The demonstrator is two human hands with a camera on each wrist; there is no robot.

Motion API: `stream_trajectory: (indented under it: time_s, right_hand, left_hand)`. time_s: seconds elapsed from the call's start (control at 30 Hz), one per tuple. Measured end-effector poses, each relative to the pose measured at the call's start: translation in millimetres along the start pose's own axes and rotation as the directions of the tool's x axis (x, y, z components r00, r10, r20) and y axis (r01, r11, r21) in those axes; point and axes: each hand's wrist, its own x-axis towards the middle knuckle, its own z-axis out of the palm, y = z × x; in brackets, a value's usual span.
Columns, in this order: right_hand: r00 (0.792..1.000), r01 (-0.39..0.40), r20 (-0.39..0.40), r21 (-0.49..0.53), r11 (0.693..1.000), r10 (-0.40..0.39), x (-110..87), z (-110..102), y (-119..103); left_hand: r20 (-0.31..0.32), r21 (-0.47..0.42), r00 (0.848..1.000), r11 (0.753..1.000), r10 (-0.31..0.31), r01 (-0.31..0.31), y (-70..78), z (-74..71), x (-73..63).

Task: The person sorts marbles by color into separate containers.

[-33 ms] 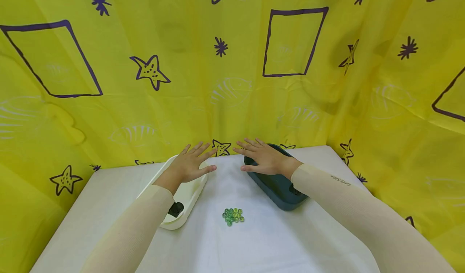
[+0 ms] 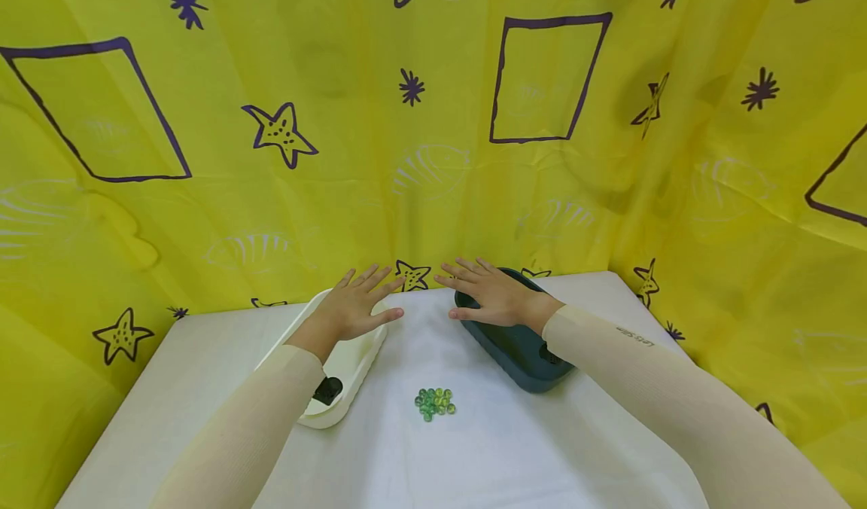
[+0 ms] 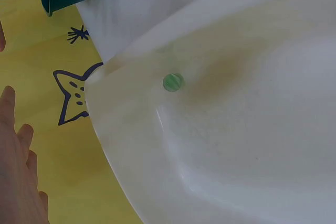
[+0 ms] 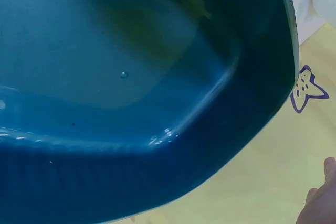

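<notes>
My left hand (image 2: 352, 309) is held above the far end of a white plastic basin (image 2: 344, 407), fingers spread and holding nothing. My right hand (image 2: 497, 296) hovers, fingers spread too, over a dark teal basin (image 2: 497, 357). Between the basins, a small cluster of green and yellow-green glass marbles (image 2: 435, 402) lies on the white cloth. In the left wrist view, one green marble (image 3: 172, 82) sits inside the white basin. The right wrist view shows a tiny clear bubble or droplet (image 4: 124, 74) in the teal basin; part of that basin is hidden by my right arm.
A black round fitting (image 2: 328, 390) is at the near end of the white basin; a dark fitting (image 2: 550, 355) shows in the teal one. White cloth (image 2: 433, 464) covers the table. A yellow curtain (image 2: 352, 215) with drawn stars and fish hangs behind and to the sides.
</notes>
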Motion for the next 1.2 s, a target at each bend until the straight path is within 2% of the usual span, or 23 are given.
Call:
stream_trajectory:
  time_s: [0.27,0.47,0.7,0.97,1.2]
  right_hand:
    - [1.000,-0.009,-0.010,-0.013,1.000,0.008,-1.3,0.4,1.9]
    - [1.000,-0.025,-0.005,-0.010,1.000,0.024,-5.9,-0.2,3.5]
    - [0.999,-0.026,-0.029,0.021,0.999,0.026,-14.3,-8.9,3.5]
    - [0.998,-0.034,-0.057,0.076,0.996,0.039,-32.2,-8.1,10.4]
    - [0.994,-0.042,-0.099,0.125,0.991,0.055,-50.0,-7.5,19.4]
  left_hand:
    - [-0.020,0.007,1.000,1.000,0.007,-0.007,1.2,-2.1,-0.7]
    - [-0.027,-0.001,1.000,1.000,0.017,-0.017,0.2,-6.1,-8.7]
    - [-0.061,-0.017,0.998,1.000,0.003,-0.004,-8.2,-14.2,-23.1]
    - [-0.105,-0.028,0.994,1.000,-0.001,-0.001,-21.5,-12.3,-41.0]
    - [-0.149,-0.082,0.988,0.996,-0.039,0.027,-36.8,-7.6,-68.6]
